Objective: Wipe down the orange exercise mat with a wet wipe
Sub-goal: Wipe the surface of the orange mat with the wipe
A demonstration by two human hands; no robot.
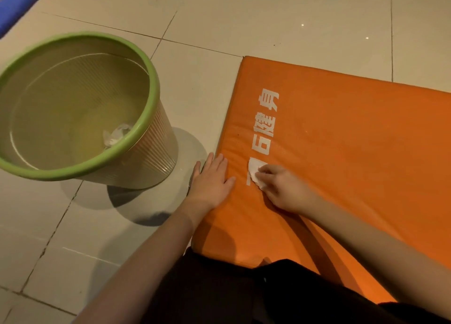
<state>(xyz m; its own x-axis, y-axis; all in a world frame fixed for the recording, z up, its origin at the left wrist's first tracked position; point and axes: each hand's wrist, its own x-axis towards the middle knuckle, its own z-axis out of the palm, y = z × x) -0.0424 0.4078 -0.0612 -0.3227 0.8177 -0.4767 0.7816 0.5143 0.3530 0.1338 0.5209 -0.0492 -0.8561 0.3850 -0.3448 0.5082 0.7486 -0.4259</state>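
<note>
printed markings on the orange mat (341, 152)
one row of white chinese characters (266, 121) runs beside the mat's short edge, turned sideways to the camera. "健身" reads plainly; the character before it looks like "石". a further white mark (249, 183) at the row's near end is partly covered by the wet wipe (256, 174) and right hand (283, 189).

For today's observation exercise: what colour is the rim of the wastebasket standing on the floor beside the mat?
Green. The wastebasket rim shows best in the head view.
</note>
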